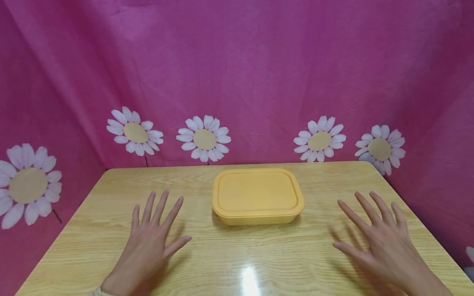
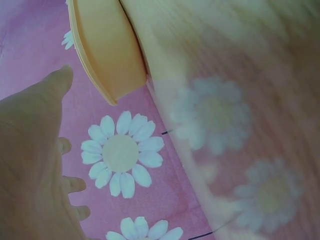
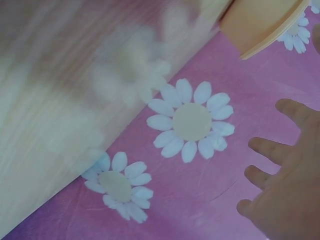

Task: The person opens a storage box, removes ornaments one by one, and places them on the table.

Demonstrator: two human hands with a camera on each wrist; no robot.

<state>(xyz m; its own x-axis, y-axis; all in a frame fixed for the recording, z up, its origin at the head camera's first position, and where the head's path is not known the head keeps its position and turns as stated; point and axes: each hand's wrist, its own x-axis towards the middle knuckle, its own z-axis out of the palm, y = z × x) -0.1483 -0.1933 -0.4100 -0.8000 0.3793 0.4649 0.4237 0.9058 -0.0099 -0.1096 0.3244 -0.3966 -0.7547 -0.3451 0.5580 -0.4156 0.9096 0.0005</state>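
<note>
A yellow rectangular food container (image 1: 258,193) with its lid on sits toward the back middle of the table in the head view. To its left, my left hand (image 1: 149,238) is held over the table with fingers spread and nothing in it. My right hand (image 1: 383,242) mirrors it on the other side, fingers spread too, also holding nothing. Both hands stand apart from the container and cast shadows on the wood. In the left wrist view the container's side (image 2: 107,45) shows at the top; the right wrist view catches one corner of the container (image 3: 260,22).
The light wood table (image 1: 207,263) is glossy and reflects a bright spot at the front. Behind it and along both sides hangs a magenta cloth (image 1: 237,82) printed with white daisies, close to the table's back edge.
</note>
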